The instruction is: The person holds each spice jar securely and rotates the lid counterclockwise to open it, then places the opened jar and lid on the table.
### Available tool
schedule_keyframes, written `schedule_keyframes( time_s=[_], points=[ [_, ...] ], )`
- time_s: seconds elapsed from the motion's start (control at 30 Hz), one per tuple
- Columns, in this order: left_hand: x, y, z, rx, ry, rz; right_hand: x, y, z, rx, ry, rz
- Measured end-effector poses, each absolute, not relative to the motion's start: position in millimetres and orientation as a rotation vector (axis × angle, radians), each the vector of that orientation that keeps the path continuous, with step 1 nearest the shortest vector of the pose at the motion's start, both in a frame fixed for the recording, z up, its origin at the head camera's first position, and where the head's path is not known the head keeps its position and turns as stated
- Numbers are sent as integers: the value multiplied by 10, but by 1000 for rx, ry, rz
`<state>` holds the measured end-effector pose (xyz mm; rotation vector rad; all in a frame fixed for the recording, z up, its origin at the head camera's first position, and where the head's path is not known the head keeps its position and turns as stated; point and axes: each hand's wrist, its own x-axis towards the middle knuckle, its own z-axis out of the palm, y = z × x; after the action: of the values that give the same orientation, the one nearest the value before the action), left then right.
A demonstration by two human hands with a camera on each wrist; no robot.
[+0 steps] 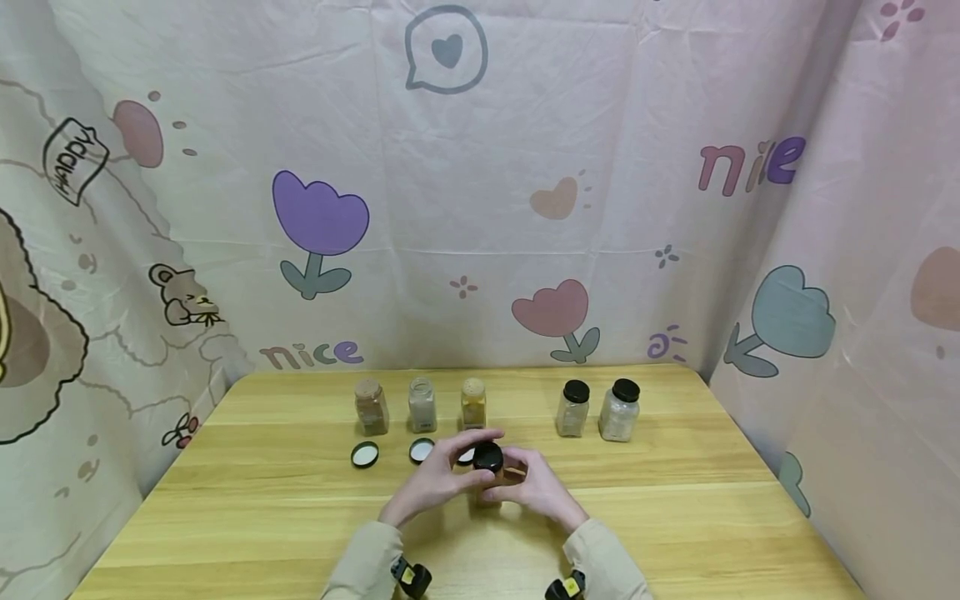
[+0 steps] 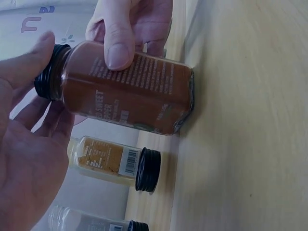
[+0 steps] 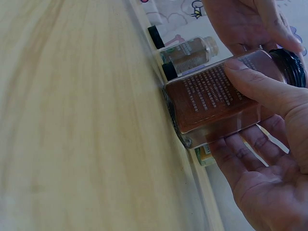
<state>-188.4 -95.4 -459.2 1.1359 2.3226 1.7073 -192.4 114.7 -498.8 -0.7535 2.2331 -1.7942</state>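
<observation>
Paprika jar (image 1: 489, 477) upright on table (image 1: 675, 517); right hand (image 1: 542, 486) grips body, left hand (image 1: 438, 477) fingers curled on black cap (image 1: 487, 456) above.

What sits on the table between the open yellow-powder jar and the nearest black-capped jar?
Nothing: the head view shows bare wooden table between the open yellow-powder jar and the black-capped jar.

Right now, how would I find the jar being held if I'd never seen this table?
Start at the wooden table and find the row of five spice jars along its back. In front of that row, near the middle, both hands wrap one jar standing on the wood. It alone holds reddish-brown powder, and its black cap is on, unlike the three capless jars behind it.
</observation>
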Motion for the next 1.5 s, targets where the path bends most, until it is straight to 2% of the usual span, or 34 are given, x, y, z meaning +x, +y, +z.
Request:
schedule_keyframes(
  time_s=[0.27,0.73,1.0,1.27,1.5],
  points=[
    [-1907,-992,-4604,1220,2271,1670,-1929,1149,-4979,-728,2250,-1785],
    [-1888,-958,-4606,1131,2362,1703,-1923,1152,-4990,-753,2235,-1790],
    [-1903,-995,-4601,1225,2261,1699,-1928,1145,-4986,-739,2241,-1788],
    [-1889,-969,-4596,1128,2327,1712,-1930,1152,-4997,-752,2236,-1787],
    [-1883,-973,-4599,1147,2302,1706,-1929,1154,-4990,-751,2230,-1790]
  ],
)
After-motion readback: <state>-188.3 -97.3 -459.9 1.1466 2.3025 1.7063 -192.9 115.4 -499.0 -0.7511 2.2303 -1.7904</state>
